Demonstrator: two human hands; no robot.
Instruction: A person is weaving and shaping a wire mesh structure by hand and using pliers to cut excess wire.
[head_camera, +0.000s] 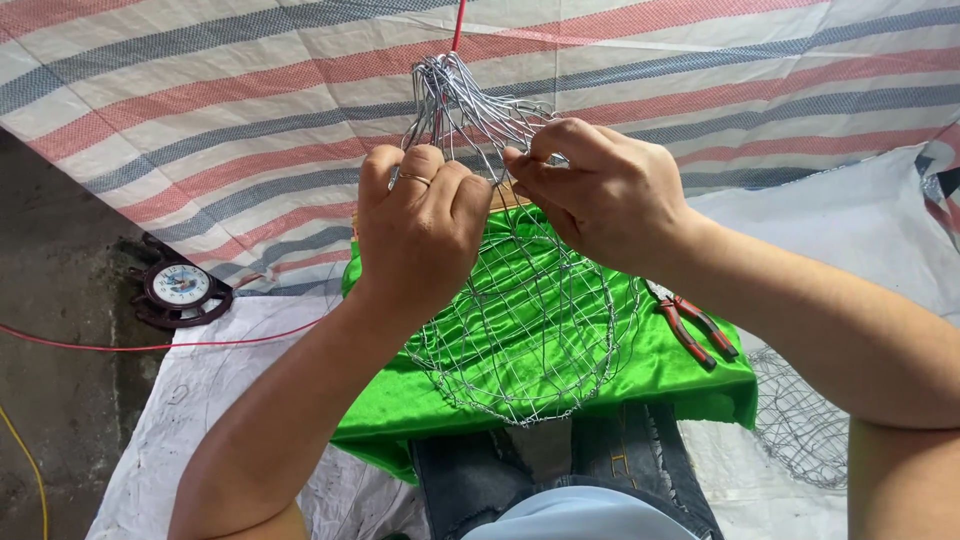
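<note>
- We are closing our left hand (420, 225) around the bundled neck wires of a silver wire-mesh basket frame (530, 330), centre frame.
- Our right hand (600, 190) is pinching a strand just beside it, fingertips touching the left knuckles.
- The frame's rounded belly is hanging below both grips, over a bright green satin cloth (620, 370).
- Red-handled pliers (695, 325) are lying right of the frame; a round clock (181, 287) is sitting well apart, at left.
</note>
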